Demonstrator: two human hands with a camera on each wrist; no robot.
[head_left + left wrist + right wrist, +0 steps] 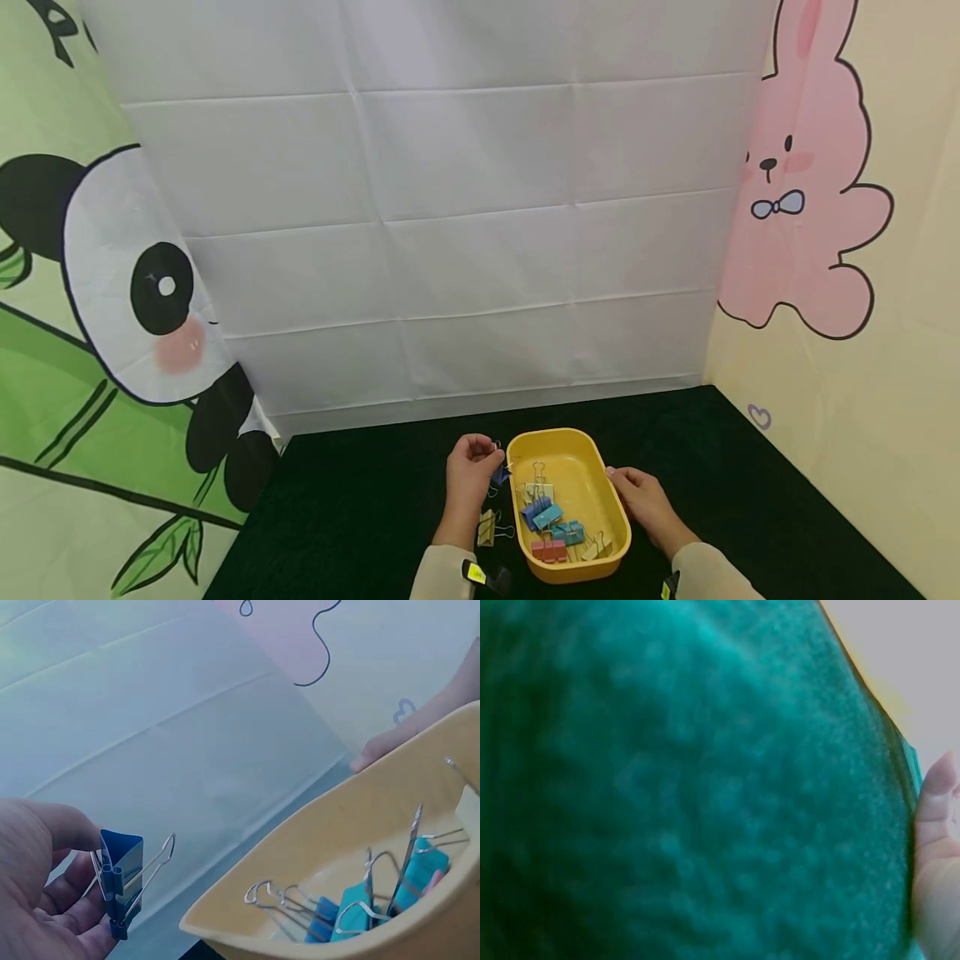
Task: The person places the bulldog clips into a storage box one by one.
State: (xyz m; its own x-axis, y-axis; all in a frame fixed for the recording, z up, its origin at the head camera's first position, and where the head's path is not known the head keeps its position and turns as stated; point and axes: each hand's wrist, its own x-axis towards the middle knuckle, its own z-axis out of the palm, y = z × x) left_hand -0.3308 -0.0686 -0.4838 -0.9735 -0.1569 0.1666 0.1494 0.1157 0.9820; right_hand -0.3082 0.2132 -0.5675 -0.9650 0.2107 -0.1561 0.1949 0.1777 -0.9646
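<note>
Between thumb and fingers my left hand pinches a dark blue binder clip, just left of the yellow tray. Both wire handles of that clip show in the left wrist view. My right hand rests at the tray's right rim, fingertips against it. Inside the tray lie several binder clips: a blue one, two teal ones, a red one and pale yellow ones. A yellow binder clip lies on the cloth by my left wrist. In the right wrist view only part of my right hand shows.
Dark green cloth covers the table. A white creased sheet hangs behind it. Printed side walls show a panda at left and a pink rabbit at right.
</note>
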